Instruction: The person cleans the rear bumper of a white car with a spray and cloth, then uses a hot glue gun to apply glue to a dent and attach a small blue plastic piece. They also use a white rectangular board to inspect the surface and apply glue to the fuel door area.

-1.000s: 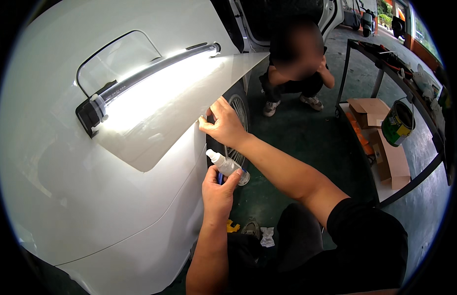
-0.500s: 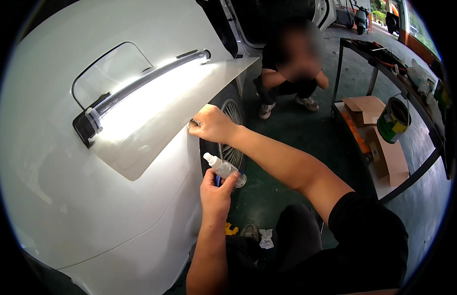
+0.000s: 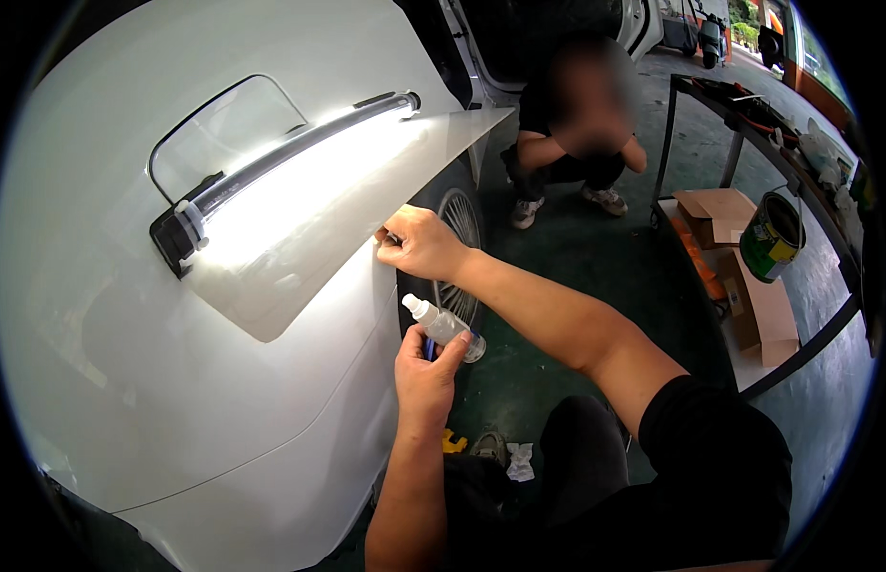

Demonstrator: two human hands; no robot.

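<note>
My left hand [image 3: 422, 377] grips a clear spray bottle [image 3: 443, 324] with a white cap, along with something blue mostly hidden behind my fingers. Above it, my right hand [image 3: 419, 243] is closed, fingertips at the lower edge of a pale glossy sheet or panel [image 3: 267, 315] against the white car body [image 3: 205, 419]; whatever they pinch is hidden. A lit tube lamp [image 3: 290, 157] with a wire handle and dark end mounts lies across the pale panel. The car's spoked wheel [image 3: 459, 234] shows just behind my right hand.
Another person [image 3: 543, 143] squats by the open car door. To the right stands a metal cart [image 3: 670, 114] with tools on top, cardboard boxes [image 3: 762, 334] below and a dark green can [image 3: 765, 253] hanging from it. Scraps of paper [image 3: 519, 462] lie on the floor near my foot.
My right hand's fingers have curled from a more raised position and sit slightly lower at the panel's edge. My left hand keeps its grip on the bottle.
</note>
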